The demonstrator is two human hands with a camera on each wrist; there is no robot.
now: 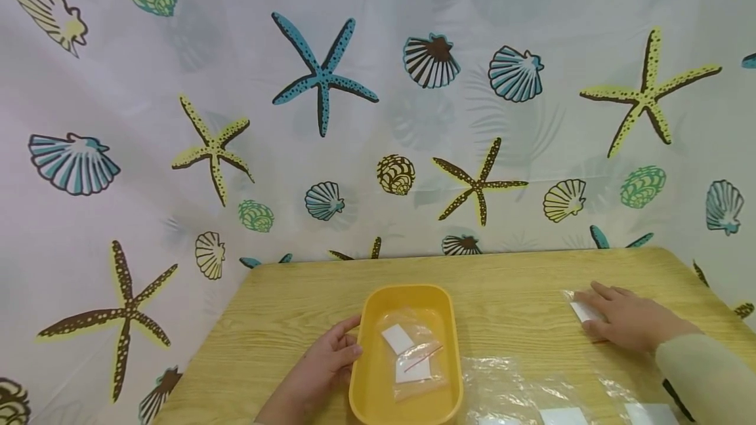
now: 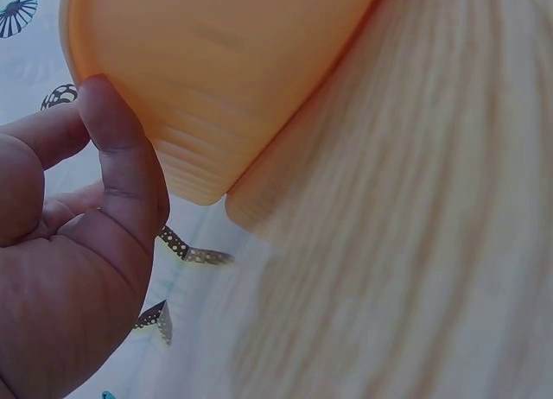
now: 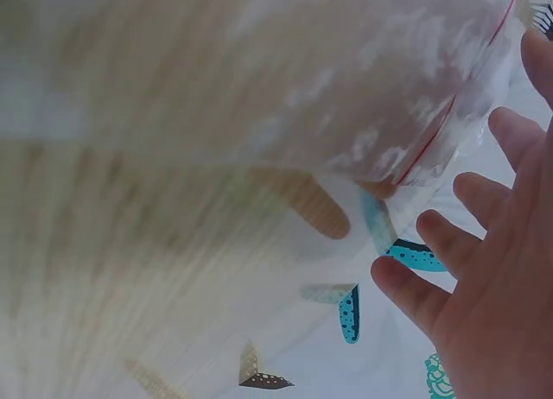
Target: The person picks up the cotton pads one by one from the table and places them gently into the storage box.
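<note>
A yellow plastic tray (image 1: 451, 346) stands on the table. My left hand (image 1: 321, 366) holds its left rim, the thumb at the edge and the other fingers along the outer wall; in the left wrist view the hand (image 2: 86, 235) touches the tray's wall (image 2: 233, 79). Inside lie clear zip bags (image 1: 422, 389) with white labels. At the back right, my right hand (image 1: 632, 320) is over a clear bag (image 1: 585, 310) with a white label, partly hidden by it. In the right wrist view the right hand's (image 3: 492, 243) fingers are spread near a bag with a red zip line (image 3: 423, 148).
Several more clear bags lie along the table's near right, among them one with a white label (image 1: 564, 416) and another (image 1: 650, 414). The wood-grain table (image 1: 283, 307) ends at a curtain (image 1: 378, 123) printed with shells and starfish.
</note>
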